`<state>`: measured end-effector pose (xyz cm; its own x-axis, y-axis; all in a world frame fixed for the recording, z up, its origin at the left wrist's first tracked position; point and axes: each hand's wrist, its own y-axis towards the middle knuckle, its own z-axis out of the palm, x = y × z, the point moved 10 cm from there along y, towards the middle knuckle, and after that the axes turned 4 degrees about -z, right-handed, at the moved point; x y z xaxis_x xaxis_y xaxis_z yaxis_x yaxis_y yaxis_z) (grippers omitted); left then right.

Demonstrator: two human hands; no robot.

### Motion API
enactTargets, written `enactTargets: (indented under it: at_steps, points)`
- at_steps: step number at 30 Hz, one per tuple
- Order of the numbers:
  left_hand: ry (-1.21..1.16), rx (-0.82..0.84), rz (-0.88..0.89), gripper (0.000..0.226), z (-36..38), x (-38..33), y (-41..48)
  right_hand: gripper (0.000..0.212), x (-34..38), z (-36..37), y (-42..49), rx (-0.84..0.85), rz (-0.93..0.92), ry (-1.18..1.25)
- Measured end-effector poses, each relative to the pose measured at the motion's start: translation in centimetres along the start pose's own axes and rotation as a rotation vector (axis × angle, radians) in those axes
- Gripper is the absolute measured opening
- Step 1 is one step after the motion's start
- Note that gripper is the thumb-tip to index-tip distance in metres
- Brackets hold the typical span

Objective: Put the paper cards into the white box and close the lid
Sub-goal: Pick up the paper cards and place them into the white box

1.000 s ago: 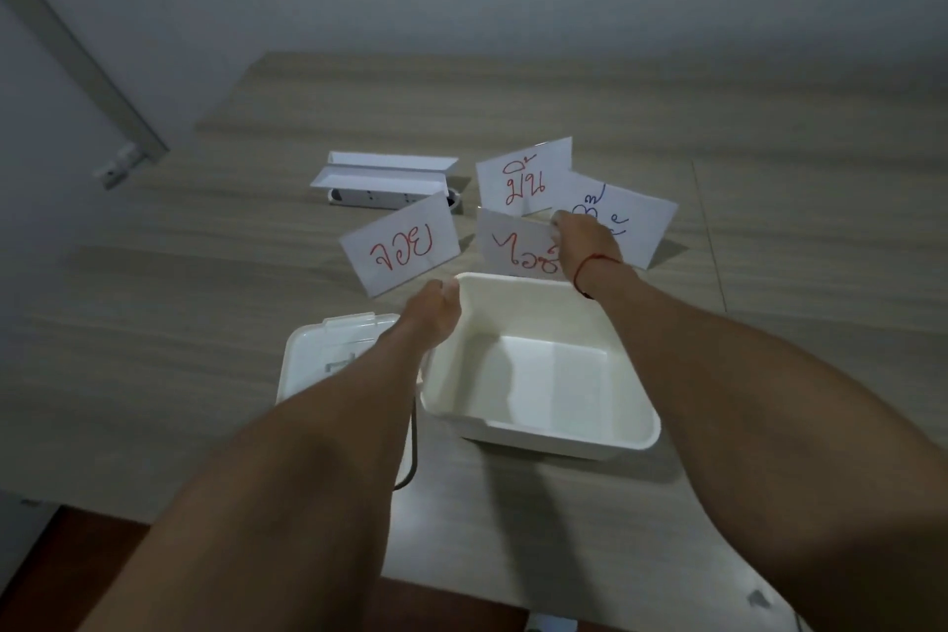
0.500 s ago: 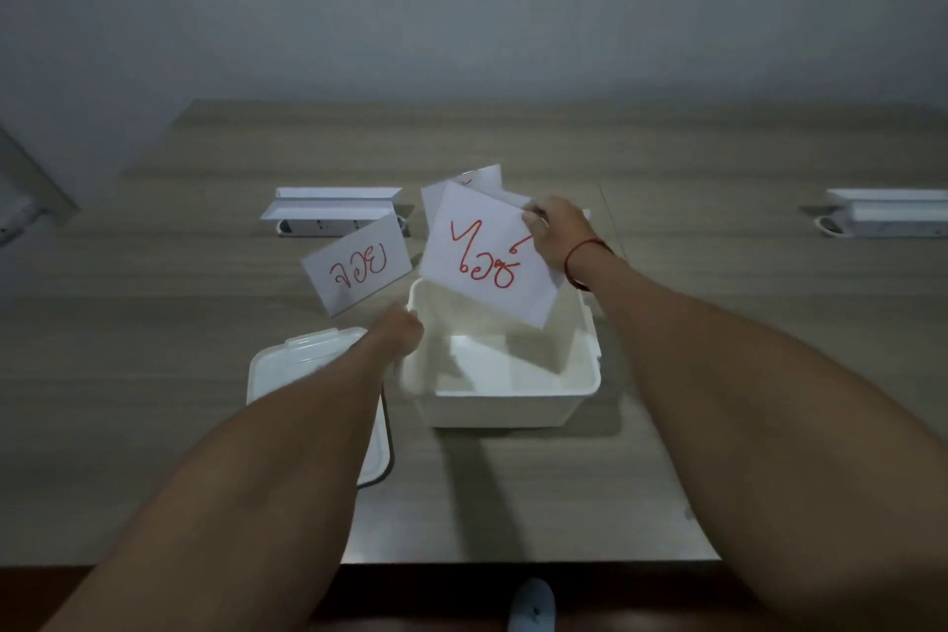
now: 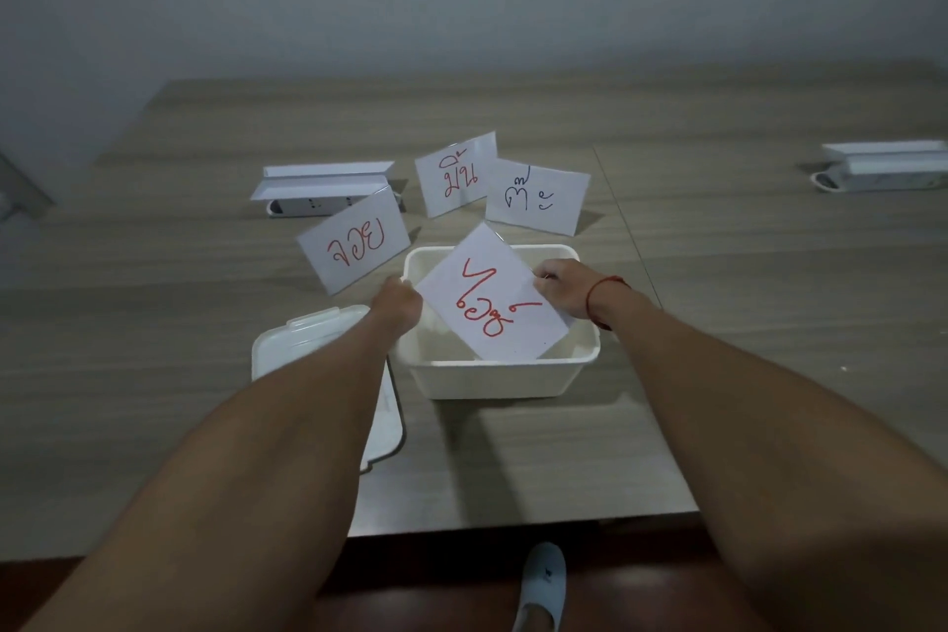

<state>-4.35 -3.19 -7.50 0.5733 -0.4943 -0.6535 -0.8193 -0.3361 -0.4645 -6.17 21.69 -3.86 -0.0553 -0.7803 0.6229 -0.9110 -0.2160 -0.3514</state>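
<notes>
The open white box (image 3: 492, 377) stands on the wooden table. My right hand (image 3: 561, 290), with a red thread on its wrist, pinches a paper card with red writing (image 3: 492, 298), which tilts over the box with its lower edge inside. My left hand (image 3: 397, 305) grips the box's left rim. The white lid (image 3: 313, 341) lies flat to the left of the box, partly under my left forearm. Three more cards stand on the table behind the box: one with red letters (image 3: 356, 241) at the left, another red one (image 3: 456, 180), and one with blue writing (image 3: 536, 198).
A white power strip (image 3: 323, 187) lies behind the cards at the left, another (image 3: 882, 164) at the far right. The table's near edge (image 3: 513, 526) runs just below the box. A white shoe (image 3: 544, 585) shows on the floor.
My right hand has lifted the red-lettered card from behind the box and lowered it into the box's opening. My left hand has stayed at the box's left rim.
</notes>
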Motion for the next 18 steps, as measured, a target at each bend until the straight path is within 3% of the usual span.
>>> enactTargets:
  at_steps: [11,15,18]
  points:
    - [-0.014,-0.038,-0.018,0.042,-0.1,-0.1,-0.7,0.028,3.0,6.0,-0.9,0.278,-0.079,-0.296]
    - [-0.007,-0.067,-0.022,0.042,-0.1,0.2,-0.7,0.031,2.6,6.3,-0.7,0.375,0.007,-0.302]
    - [0.037,-0.124,0.001,0.044,-0.3,0.2,-0.4,0.042,2.3,4.3,0.0,0.288,0.037,-0.262]
